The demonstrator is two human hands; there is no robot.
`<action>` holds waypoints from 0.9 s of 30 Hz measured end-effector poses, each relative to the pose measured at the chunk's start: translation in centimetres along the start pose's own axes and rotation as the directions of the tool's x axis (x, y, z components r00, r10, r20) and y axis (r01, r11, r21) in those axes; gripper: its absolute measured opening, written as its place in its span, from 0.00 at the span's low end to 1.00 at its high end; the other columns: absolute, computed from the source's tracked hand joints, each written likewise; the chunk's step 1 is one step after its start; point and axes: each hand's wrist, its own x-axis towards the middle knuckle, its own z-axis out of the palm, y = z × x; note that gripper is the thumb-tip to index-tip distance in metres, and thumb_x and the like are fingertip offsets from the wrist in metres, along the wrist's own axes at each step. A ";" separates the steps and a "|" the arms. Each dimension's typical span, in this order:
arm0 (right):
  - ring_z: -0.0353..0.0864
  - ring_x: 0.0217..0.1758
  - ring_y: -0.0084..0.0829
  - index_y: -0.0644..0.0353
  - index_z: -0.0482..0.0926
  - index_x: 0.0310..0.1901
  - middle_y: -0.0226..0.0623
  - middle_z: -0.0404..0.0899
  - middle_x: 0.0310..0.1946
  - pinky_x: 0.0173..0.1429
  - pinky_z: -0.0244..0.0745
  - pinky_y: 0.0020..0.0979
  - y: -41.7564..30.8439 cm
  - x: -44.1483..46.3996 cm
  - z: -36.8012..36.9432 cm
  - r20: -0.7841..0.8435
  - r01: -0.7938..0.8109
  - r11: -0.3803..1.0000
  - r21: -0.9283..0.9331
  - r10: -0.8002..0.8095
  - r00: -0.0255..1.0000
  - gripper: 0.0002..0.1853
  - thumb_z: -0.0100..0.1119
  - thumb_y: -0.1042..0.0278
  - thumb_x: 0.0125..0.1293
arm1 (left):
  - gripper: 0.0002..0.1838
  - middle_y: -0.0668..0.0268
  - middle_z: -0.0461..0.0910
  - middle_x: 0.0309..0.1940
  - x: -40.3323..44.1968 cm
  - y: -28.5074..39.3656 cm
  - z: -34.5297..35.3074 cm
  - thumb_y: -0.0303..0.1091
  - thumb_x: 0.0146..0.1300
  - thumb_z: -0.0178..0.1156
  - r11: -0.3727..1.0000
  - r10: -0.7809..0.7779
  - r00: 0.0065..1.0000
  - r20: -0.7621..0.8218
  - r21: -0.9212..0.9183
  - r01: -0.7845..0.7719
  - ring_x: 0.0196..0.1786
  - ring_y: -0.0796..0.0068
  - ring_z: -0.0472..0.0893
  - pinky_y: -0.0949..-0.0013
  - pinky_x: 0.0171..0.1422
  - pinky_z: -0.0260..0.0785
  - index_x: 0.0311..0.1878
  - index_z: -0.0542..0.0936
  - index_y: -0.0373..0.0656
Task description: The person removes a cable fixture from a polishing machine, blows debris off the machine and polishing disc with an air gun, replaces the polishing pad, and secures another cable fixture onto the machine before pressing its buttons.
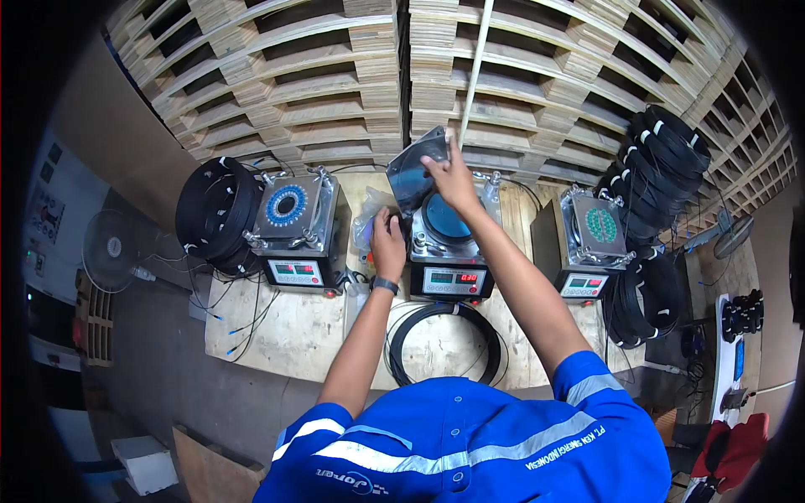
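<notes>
Pinching the glossy plate [409,178] near its upper edge, the right hand [454,179] should avoid scraping the blue disc [447,218]; left hand [388,246] grip indeterminable.

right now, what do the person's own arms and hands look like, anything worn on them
The left hand and right hand are gloveless, with bare fingers. A dark wristband is worn on the left only. Both blue sleeves are short, with pale reflective bands.
</notes>
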 end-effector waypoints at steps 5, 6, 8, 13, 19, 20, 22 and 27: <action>0.70 0.27 0.14 0.60 0.73 0.65 0.27 0.81 0.30 0.31 0.66 0.19 4.0 -9.4 -6.2 -0.110 -0.035 0.989 0.144 0.051 0.993 0.23 0.60 0.64 0.72 | 0.26 0.45 0.67 0.68 -10.6 2.6 -3.9 0.35 0.68 0.59 0.918 0.178 0.945 0.275 0.301 -0.260 0.73 0.46 0.63 0.53 0.77 0.54 0.67 0.69 0.35; 0.75 0.33 0.15 0.62 0.74 0.63 0.28 0.79 0.28 0.38 0.71 0.21 4.2 -12.2 -7.5 -0.153 -0.092 0.979 0.182 0.121 0.981 0.22 0.61 0.64 0.71 | 0.27 0.47 0.66 0.69 -12.4 1.9 -4.0 0.33 0.66 0.59 0.902 0.224 0.877 0.426 0.249 -0.352 0.74 0.47 0.63 0.52 0.77 0.54 0.66 0.69 0.34; 0.73 0.33 0.16 0.62 0.76 0.61 0.26 0.76 0.29 0.39 0.71 0.22 6.8 -17.8 -8.8 -0.277 -0.091 0.993 0.074 0.108 0.955 0.18 0.58 0.67 0.72 | 0.28 0.50 0.63 0.71 -14.2 2.0 -3.6 0.28 0.65 0.55 0.840 0.252 0.647 0.719 0.170 -0.516 0.76 0.53 0.60 0.52 0.79 0.52 0.68 0.67 0.36; 0.70 0.31 0.20 0.61 0.78 0.56 0.29 0.73 0.29 0.39 0.69 0.24 12.7 -31.5 -10.6 -0.418 -0.355 0.928 -0.111 0.280 0.864 0.15 0.56 0.67 0.72 | 0.29 0.54 0.55 0.78 -16.6 -2.8 -0.5 0.32 0.70 0.48 0.530 0.230 0.387 0.893 0.218 -0.820 0.81 0.56 0.51 0.47 0.82 0.43 0.72 0.63 0.34; 0.75 0.39 0.25 0.62 0.78 0.56 0.35 0.79 0.37 0.48 0.73 0.27 21.7 -44.8 -9.8 -0.708 -0.668 0.743 -0.019 0.462 0.534 0.17 0.56 0.63 0.71 | 0.31 0.56 0.51 0.79 -17.4 -4.4 -0.9 0.40 0.73 0.45 0.479 0.218 0.209 0.953 0.082 -0.874 0.82 0.60 0.46 0.47 0.83 0.33 0.75 0.59 0.37; 0.77 0.41 0.28 0.63 0.79 0.55 0.36 0.80 0.39 0.49 0.73 0.28 24.3 -47.3 -9.5 -0.691 -0.696 0.715 0.068 0.537 0.484 0.17 0.55 0.61 0.72 | 0.31 0.56 0.50 0.79 -17.6 -5.1 -1.0 0.39 0.73 0.44 0.476 0.204 0.184 0.961 0.067 -0.877 0.82 0.60 0.45 0.48 0.83 0.34 0.76 0.58 0.37; 0.77 0.40 0.28 0.62 0.79 0.54 0.35 0.80 0.39 0.49 0.73 0.29 26.7 -50.9 -8.1 -0.638 -0.741 0.620 0.258 0.685 0.351 0.17 0.54 0.60 0.72 | 0.32 0.53 0.52 0.78 -17.8 -6.6 -1.2 0.39 0.71 0.45 0.498 0.240 0.172 0.956 0.030 -0.867 0.82 0.57 0.47 0.48 0.83 0.37 0.75 0.58 0.35; 0.76 0.37 0.21 0.58 0.76 0.53 0.32 0.81 0.39 0.37 0.71 0.24 26.6 -54.5 -5.3 -0.487 -0.635 0.500 0.589 0.847 0.216 0.13 0.48 0.63 0.74 | 0.33 0.51 0.51 0.79 -17.9 -6.6 -1.1 0.39 0.70 0.46 0.470 0.238 0.143 0.961 0.015 -0.883 0.81 0.56 0.48 0.47 0.82 0.40 0.75 0.58 0.33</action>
